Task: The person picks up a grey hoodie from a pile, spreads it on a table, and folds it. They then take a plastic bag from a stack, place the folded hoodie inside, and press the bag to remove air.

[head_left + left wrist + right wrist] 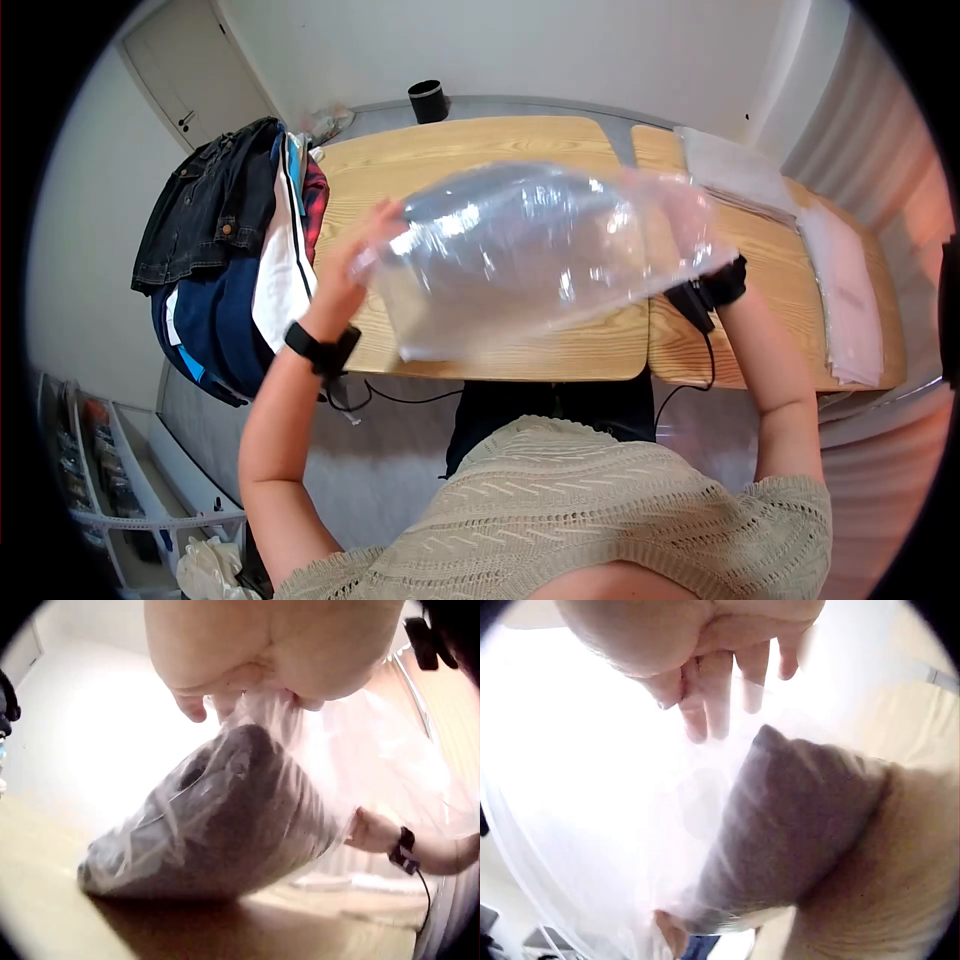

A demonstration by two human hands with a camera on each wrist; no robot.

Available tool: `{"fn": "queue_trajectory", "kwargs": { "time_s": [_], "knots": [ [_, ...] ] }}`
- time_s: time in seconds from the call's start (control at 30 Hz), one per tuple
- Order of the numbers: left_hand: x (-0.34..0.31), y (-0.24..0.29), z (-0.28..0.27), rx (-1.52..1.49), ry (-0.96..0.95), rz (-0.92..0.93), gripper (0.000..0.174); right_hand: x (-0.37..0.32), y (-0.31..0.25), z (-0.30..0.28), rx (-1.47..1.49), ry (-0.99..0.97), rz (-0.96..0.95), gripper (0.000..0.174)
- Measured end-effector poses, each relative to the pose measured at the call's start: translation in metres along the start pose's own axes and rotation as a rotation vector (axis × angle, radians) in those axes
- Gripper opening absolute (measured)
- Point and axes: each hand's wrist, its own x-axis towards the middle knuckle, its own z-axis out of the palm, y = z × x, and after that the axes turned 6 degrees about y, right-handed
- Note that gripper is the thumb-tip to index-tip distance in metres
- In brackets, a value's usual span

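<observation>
A clear plastic bag [530, 250] is held up over the wooden table, its shiny film spread between the two hands. Inside it lies a dark grey folded cloth item [232, 817], which shows as a flat, pillow-like bundle in both wrist views. At the bag's left end, my left hand [350, 260] grips the gathered plastic between thumb and fingers. My right hand [690, 215] is at the other end, seen through the film. In the right wrist view its fingers [718, 705] hang fairly straight and apart against the thin plastic, above the bundle.
On the table's left edge lies a pile of clothes, with a dark denim jacket [215, 195] on top. Flat stacks of clear bags [740, 175] lie on the right side of the table [400, 155]. A black bin [428, 102] stands beyond. Cables hang from both wrists.
</observation>
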Motion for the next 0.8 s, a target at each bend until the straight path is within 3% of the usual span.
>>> {"fn": "queue_trajectory", "kwargs": {
  "time_s": [0.03, 0.07, 0.13, 0.17, 0.2, 0.23, 0.3, 0.37, 0.47, 0.5, 0.67, 0.73, 0.77, 0.8],
  "knots": [
    [0.018, 0.011, -0.009, -0.033, 0.057, -0.022, 0.027, 0.014, 0.000, -0.011, -0.554, 0.085, -0.239, 0.029],
    [0.035, 0.017, -0.017, -0.067, 0.114, -0.044, 0.028, 0.020, 0.006, -0.015, -0.843, 0.266, -0.433, 0.027],
    [0.064, 0.010, -0.033, 0.101, 0.190, -0.030, 0.028, 0.042, -0.013, -0.022, -0.514, 0.416, -0.336, 0.025],
    [0.073, 0.018, -0.032, -0.141, 0.216, -0.090, 0.027, 0.050, -0.029, -0.023, 0.033, 0.413, -0.196, 0.024],
    [0.083, 0.028, -0.033, -0.192, 0.173, -0.110, 0.027, 0.055, -0.044, -0.025, 0.577, 0.384, -0.047, 0.024],
    [0.089, 0.026, -0.036, -0.208, 0.125, -0.114, 0.026, 0.065, -0.043, -0.034, 0.508, 0.367, 0.125, 0.028],
    [0.093, 0.027, -0.036, -0.227, 0.074, -0.116, 0.025, 0.069, -0.046, -0.041, 0.498, 0.322, 0.200, 0.032],
    [0.093, 0.031, -0.030, -0.476, 0.080, -0.419, 0.022, 0.069, -0.048, -0.045, 0.482, 0.236, 0.326, 0.039],
    [0.094, 0.011, -0.021, -0.354, 0.136, -0.288, 0.024, 0.065, -0.040, -0.049, 0.524, 0.236, 0.383, 0.038],
    [0.100, 0.010, -0.021, -0.684, 0.130, -0.389, 0.027, 0.061, -0.047, -0.048, 0.533, 0.292, 0.382, 0.039],
    [0.098, 0.014, -0.014, -0.736, 0.173, -0.365, 0.032, 0.035, -0.069, -0.043, 0.550, 0.429, 0.239, 0.039],
    [0.074, 0.035, 0.002, -0.775, 0.180, -0.268, 0.033, 0.016, -0.064, -0.035, 0.552, 0.523, 0.209, 0.039],
    [0.056, 0.028, 0.007, -0.720, 0.125, -0.325, 0.030, 0.007, -0.062, -0.028, 0.532, 0.556, 0.202, 0.040],
    [0.043, -0.006, 0.010, -0.495, 0.089, -0.239, 0.028, -0.002, -0.055, -0.024, 0.567, 0.536, 0.217, 0.040]
  ]
}}
